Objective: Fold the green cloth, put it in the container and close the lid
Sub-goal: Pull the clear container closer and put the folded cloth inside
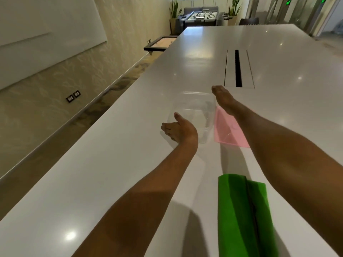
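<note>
A clear plastic container (194, 112) stands open on the white table (111, 164), a little ahead of me. My left hand (179, 129) is at its near left side, fingers apart, touching or almost touching the wall. My right hand (223, 101) reaches along the container's right side, fingers extended and empty. A pink lid (225, 130) lies flat on the table just right of the container, partly under my right forearm. The green cloth (243, 216) lies folded in a long strip near the table's front edge, between my two forearms.
A cable slot with a dark opening (238, 68) is set in the table beyond the container. The table's left edge drops to a carpeted floor beside a wall. A foosball table (201, 16) and potted plants stand far behind.
</note>
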The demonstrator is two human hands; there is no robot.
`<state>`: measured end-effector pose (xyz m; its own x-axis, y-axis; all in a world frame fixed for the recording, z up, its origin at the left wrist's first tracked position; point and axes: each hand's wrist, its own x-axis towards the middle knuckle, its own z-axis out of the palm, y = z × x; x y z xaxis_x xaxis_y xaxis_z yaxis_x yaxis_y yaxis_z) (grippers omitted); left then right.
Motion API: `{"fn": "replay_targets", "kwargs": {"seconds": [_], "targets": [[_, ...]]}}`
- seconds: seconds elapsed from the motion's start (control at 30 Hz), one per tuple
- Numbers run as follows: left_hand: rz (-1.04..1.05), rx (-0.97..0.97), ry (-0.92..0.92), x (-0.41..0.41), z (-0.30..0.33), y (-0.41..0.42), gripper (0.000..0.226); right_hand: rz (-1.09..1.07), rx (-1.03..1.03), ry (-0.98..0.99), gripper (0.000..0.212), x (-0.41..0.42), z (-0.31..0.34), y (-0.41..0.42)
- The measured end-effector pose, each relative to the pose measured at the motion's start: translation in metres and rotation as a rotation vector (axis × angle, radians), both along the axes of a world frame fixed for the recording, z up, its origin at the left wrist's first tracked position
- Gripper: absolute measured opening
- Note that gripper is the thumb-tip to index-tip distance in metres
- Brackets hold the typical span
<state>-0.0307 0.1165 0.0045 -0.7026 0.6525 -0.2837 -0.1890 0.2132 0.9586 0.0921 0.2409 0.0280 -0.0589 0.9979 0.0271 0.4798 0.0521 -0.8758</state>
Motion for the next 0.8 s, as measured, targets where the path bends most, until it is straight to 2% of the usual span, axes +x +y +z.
{"fn": "replay_targets", "kwargs": {"seconds": [0.3,0.53,0.73,0.8], "targets": [[0.063,-0.013,-0.175,0.008,-0.008,-0.001,0.07,0.001,-0.141,0.321,0.047,-0.016,-0.01,0.011],[0.063,-0.013,-0.176,0.004,-0.003,0.001,0.071,-0.083,-0.192,0.377,0.036,-0.017,-0.001,-0.003],[0.079,0.102,-0.252,-0.023,0.015,-0.007,0.063,-0.128,-0.078,0.317,0.038,-0.011,0.015,-0.039],[0.02,0.111,-0.244,-0.039,0.023,-0.01,0.064,-0.16,-0.051,0.299,0.039,-0.009,0.02,-0.055]]}}
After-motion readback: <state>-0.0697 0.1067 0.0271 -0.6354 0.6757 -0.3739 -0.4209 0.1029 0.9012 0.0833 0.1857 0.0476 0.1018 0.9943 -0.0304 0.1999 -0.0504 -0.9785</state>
